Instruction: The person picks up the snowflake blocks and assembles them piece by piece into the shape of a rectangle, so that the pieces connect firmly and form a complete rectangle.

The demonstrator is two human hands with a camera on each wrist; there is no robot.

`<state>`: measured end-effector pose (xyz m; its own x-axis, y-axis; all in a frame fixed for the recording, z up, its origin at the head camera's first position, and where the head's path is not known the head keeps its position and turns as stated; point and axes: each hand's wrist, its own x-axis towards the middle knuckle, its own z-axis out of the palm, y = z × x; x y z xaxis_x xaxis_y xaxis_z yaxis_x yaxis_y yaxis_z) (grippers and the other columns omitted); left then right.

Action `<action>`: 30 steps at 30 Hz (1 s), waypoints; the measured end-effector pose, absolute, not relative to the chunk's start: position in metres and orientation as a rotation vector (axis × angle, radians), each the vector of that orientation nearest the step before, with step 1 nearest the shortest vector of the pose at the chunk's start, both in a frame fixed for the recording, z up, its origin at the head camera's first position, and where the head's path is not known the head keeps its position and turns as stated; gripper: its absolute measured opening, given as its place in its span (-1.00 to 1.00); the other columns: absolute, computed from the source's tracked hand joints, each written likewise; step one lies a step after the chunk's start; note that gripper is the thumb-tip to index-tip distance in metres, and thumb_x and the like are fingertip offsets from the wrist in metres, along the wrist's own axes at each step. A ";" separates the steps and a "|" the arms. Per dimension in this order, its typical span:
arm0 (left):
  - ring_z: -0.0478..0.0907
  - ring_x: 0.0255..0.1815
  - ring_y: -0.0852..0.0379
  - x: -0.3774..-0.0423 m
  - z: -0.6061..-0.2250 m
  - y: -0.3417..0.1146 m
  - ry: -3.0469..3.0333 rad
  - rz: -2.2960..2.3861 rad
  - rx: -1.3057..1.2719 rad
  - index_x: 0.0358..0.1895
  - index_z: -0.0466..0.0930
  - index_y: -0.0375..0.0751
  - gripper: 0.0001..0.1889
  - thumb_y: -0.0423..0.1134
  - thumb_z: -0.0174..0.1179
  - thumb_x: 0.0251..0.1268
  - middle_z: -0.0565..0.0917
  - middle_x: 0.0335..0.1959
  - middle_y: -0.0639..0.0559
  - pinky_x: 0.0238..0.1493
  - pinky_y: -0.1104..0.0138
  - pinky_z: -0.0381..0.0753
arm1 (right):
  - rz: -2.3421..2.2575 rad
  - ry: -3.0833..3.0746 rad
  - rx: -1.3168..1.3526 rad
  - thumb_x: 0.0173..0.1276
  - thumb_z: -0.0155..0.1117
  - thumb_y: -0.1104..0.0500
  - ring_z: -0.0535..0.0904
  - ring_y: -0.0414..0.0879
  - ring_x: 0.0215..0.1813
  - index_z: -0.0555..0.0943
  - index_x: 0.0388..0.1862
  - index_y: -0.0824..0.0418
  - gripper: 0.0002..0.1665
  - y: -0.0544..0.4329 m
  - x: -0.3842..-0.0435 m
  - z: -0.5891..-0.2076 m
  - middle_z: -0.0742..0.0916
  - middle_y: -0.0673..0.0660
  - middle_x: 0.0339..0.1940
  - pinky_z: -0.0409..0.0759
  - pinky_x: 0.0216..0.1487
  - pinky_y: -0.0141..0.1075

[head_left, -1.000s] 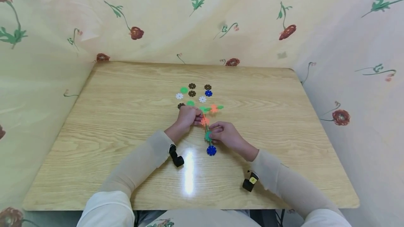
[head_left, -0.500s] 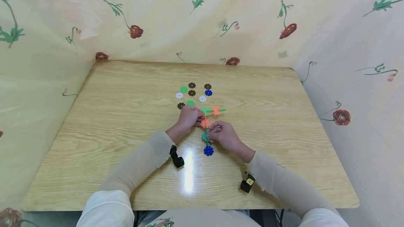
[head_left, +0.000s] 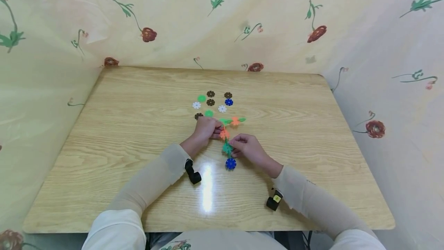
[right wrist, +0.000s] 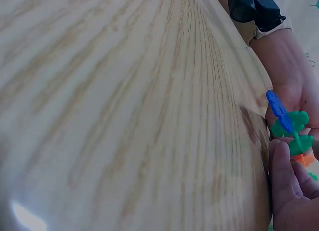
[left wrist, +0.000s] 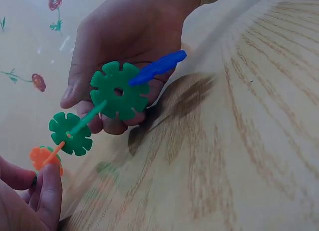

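Observation:
A chain of interlocking plastic flower discs [head_left: 227, 149] runs between the two hands, over the table. A blue disc [head_left: 230, 164] forms its near end, followed by green discs [left wrist: 105, 86] and an orange disc [head_left: 224, 134]. My left hand [head_left: 206, 129] pinches the chain around the orange disc [left wrist: 42, 157], between thumb and fingers. My right hand [head_left: 251, 149] holds the chain from the other side, fingertips at the green discs [right wrist: 300, 145]. Beyond the left fingers, the chain bends rightward through light green to another orange disc [head_left: 235, 121] with a green one at its tip.
Behind the hands, loose discs lie flat on the wooden table [head_left: 138, 107]: several brown ones [head_left: 210, 102], white ones [head_left: 222, 108], light green ones [head_left: 209, 114] and one blue disc [head_left: 229, 102]. A floral cloth [head_left: 180, 18] hangs around the table's back and sides.
The chain's near end swings left, then slightly back right. My right hand shifts left and back with it, its fingertips now a little farther up the chain. The left hand barely moves.

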<state>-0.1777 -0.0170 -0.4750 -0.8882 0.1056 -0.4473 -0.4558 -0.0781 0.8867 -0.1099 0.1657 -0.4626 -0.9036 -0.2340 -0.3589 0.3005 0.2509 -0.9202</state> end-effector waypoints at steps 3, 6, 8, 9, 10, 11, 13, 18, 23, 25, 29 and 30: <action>0.63 -0.64 0.16 -0.178 -0.474 -0.018 1.814 2.028 -0.377 -0.22 0.72 -0.48 -0.86 -0.51 0.19 0.25 0.72 -0.49 -0.11 -0.49 0.34 0.77 | -1.700 2.142 0.068 0.53 0.17 0.25 0.71 -0.03 -0.35 0.60 -0.05 0.49 -0.73 0.174 -0.117 -0.458 0.74 0.27 -0.29 0.80 -0.26 -0.22; 0.61 -0.64 0.16 -0.178 -0.473 -0.018 1.803 2.033 -0.361 -0.21 0.71 -0.49 -0.86 -0.51 0.19 0.25 0.71 -0.50 -0.10 -0.51 0.36 0.76 | -1.638 2.285 0.059 0.50 0.17 0.29 0.68 -0.01 -0.32 0.59 0.00 0.48 -0.75 0.187 -0.136 -0.448 0.74 0.31 -0.22 0.77 -0.29 -0.25; 0.60 -0.65 0.16 -0.177 -0.473 -0.019 1.793 2.032 -0.358 -0.21 0.71 -0.49 -0.86 -0.51 0.19 0.25 0.70 -0.50 -0.10 -0.53 0.37 0.75 | -1.586 2.372 0.057 0.50 0.16 0.29 0.65 0.03 -0.27 0.59 0.04 0.45 -0.74 0.197 -0.157 -0.440 0.73 0.31 -0.18 0.74 -0.28 -0.26; 0.60 -0.65 0.16 -0.177 -0.473 -0.019 1.789 2.028 -0.361 -0.20 0.71 -0.49 -0.85 -0.51 0.19 0.24 0.70 -0.51 -0.10 -0.54 0.37 0.74 | -1.560 2.407 0.050 0.50 0.16 0.29 0.63 0.04 -0.24 0.59 0.06 0.44 -0.73 0.201 -0.169 -0.438 0.72 0.30 -0.16 0.72 -0.28 -0.25; 0.59 -0.66 0.16 -0.177 -0.473 -0.019 1.784 2.025 -0.364 -0.20 0.71 -0.49 -0.85 -0.51 0.18 0.24 0.70 -0.51 -0.09 -0.55 0.38 0.74 | -1.531 2.431 0.030 0.50 0.16 0.29 0.62 0.07 -0.21 0.59 0.08 0.43 -0.72 0.204 -0.182 -0.436 0.71 0.30 -0.13 0.70 -0.27 -0.25; 0.59 -0.66 0.15 -0.177 -0.473 -0.019 1.777 2.025 -0.370 -0.20 0.71 -0.49 -0.84 -0.51 0.18 0.23 0.70 -0.52 -0.10 -0.57 0.37 0.73 | -1.495 2.454 -0.001 0.51 0.16 0.29 0.62 0.09 -0.18 0.58 0.10 0.42 -0.71 0.207 -0.196 -0.434 0.71 0.30 -0.12 0.69 -0.27 -0.23; 0.59 -0.66 0.15 -0.177 -0.471 -0.019 1.760 2.020 -0.380 -0.20 0.71 -0.49 -0.84 -0.52 0.17 0.23 0.70 -0.52 -0.10 -0.58 0.37 0.73 | -1.414 2.479 -0.083 0.53 0.15 0.27 0.62 0.13 -0.15 0.59 0.14 0.42 -0.69 0.212 -0.221 -0.433 0.71 0.32 -0.09 0.68 -0.26 -0.19; 0.59 -0.65 0.14 -0.177 -0.471 -0.020 1.723 2.009 -0.389 -0.20 0.70 -0.49 -0.85 -0.52 0.17 0.24 0.70 -0.51 -0.11 -0.57 0.36 0.73 | -1.156 2.522 -0.299 0.53 0.15 0.26 0.64 0.18 -0.02 0.60 0.23 0.34 -0.64 0.211 -0.264 -0.438 0.70 0.33 -0.01 0.68 -0.07 -0.05; 0.61 -0.60 0.11 -0.176 -0.474 -0.021 1.705 2.019 -0.411 -0.18 0.70 -0.47 -0.85 -0.50 0.17 0.26 0.71 -0.46 -0.14 -0.50 0.32 0.77 | -0.920 2.531 -0.534 0.47 0.19 0.30 0.61 0.06 -0.06 0.58 0.33 0.19 -0.54 0.198 -0.284 -0.447 0.70 0.26 0.02 0.64 0.01 -0.04; 0.63 -0.58 0.10 -0.176 -0.475 -0.022 1.686 2.034 -0.440 -0.17 0.69 -0.46 -0.84 -0.50 0.16 0.27 0.72 -0.43 -0.15 -0.45 0.30 0.78 | -0.842 2.531 -0.611 0.45 0.20 0.31 0.56 -0.01 -0.27 0.57 0.35 0.17 -0.51 0.192 -0.289 -0.450 0.70 0.26 -0.11 0.61 -0.16 -0.12; 0.66 -0.56 0.09 -0.174 -0.475 -0.025 1.651 2.086 -0.489 -0.16 0.68 -0.47 -0.84 -0.49 0.15 0.29 0.71 -0.42 -0.17 -0.38 0.24 0.80 | -0.705 2.599 -0.668 0.45 0.25 0.30 0.42 -0.06 -0.45 0.59 0.32 0.19 -0.53 0.183 -0.294 -0.453 0.64 0.24 -0.26 0.48 -0.34 -0.22; 0.67 -0.56 0.09 -0.173 -0.474 -0.025 1.646 2.101 -0.493 -0.16 0.67 -0.47 -0.84 -0.49 0.15 0.28 0.71 -0.43 -0.17 -0.37 0.23 0.81 | -0.683 2.618 -0.656 0.45 0.27 0.29 0.44 -0.06 -0.41 0.60 0.30 0.20 -0.55 0.181 -0.295 -0.453 0.62 0.24 -0.24 0.49 -0.32 -0.21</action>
<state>-0.1735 -0.0255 -0.4744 -0.8468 0.1104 -0.5203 -0.5316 -0.2072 0.8213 -0.2949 0.1812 -0.4526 -0.8292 -0.5149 -0.2172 -0.3431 0.7758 -0.5295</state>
